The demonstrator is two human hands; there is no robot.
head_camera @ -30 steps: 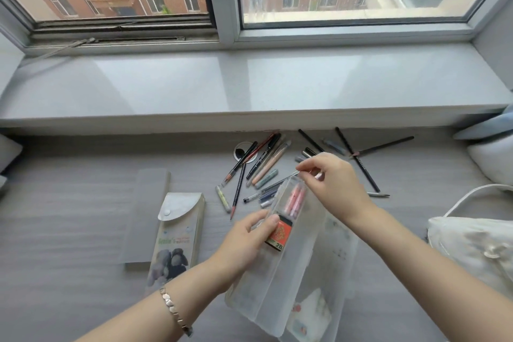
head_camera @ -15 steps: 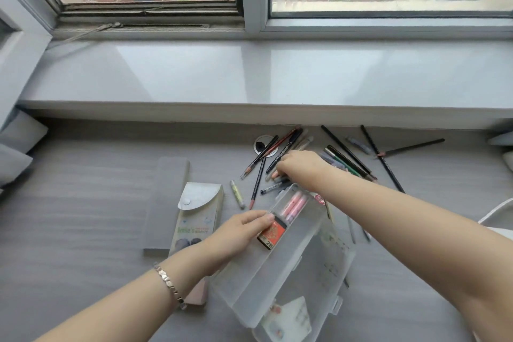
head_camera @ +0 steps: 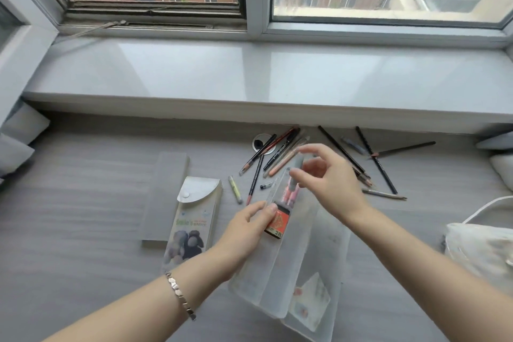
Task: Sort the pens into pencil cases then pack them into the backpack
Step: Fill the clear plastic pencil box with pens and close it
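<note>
The grey counter runs below a pale window sill. At lower centre the open translucent pencil case lies much as it did half a second ago. A white bag sits at the right edge. A printed flap case overlaps a flat grey case left of centre. The left hand still grips the translucent case's left rim, thumb on an orange 2B box inside. The right hand, earlier down on the loose pens at upper centre, is now raised over the case's far end with its fingers spread. A grey pen stands between its fingertips above the pink pens; I cannot tell whether it is pinched or released.
</note>
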